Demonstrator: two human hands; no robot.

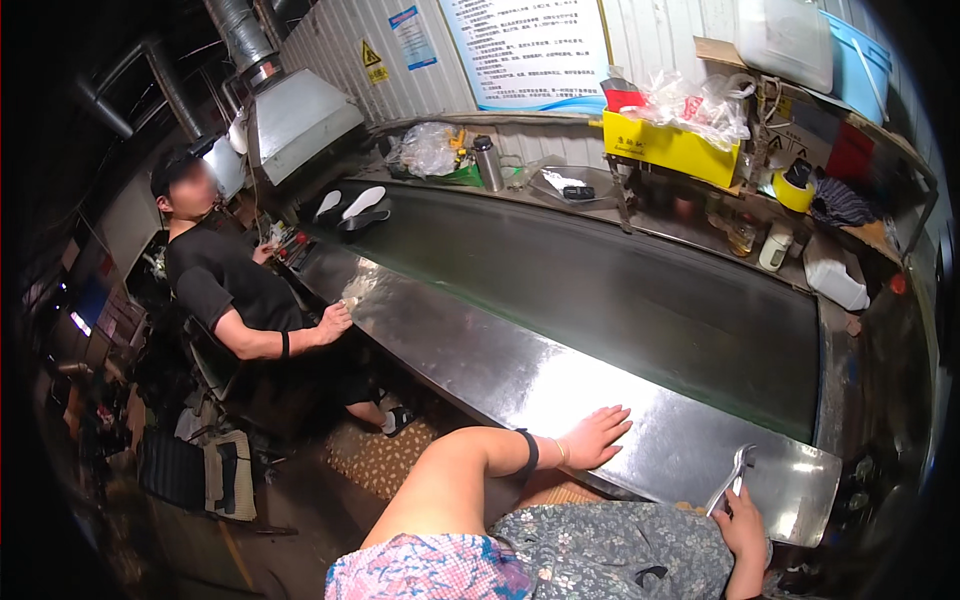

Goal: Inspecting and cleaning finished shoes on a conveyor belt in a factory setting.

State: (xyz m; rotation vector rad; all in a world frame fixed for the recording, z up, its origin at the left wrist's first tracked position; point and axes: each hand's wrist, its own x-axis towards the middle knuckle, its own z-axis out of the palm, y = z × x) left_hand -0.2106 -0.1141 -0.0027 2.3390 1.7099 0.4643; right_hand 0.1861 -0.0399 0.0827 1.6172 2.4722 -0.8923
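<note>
Steel bench (520, 370) runs alongside a dark conveyor belt (640, 300). Left hand (597, 437) lies flat on the bench edge, fingers spread, holding nothing. Right hand (742, 528) grips a metal wrench (731, 480), head resting on the bench near its corner. Co-worker's hand (333, 322) rests further down the bench; white insoles (352, 205) on belt's far end.

steel bench (560, 385) — left hand (592, 436) flat on it | dark conveyor belt (620, 290) — white insoles (352, 204)

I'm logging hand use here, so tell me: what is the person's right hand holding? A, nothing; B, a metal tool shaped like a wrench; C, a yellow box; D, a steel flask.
B: the right hand grips a silvery metal tool with a wrench-like head, at the steel counter's near edge.
</note>
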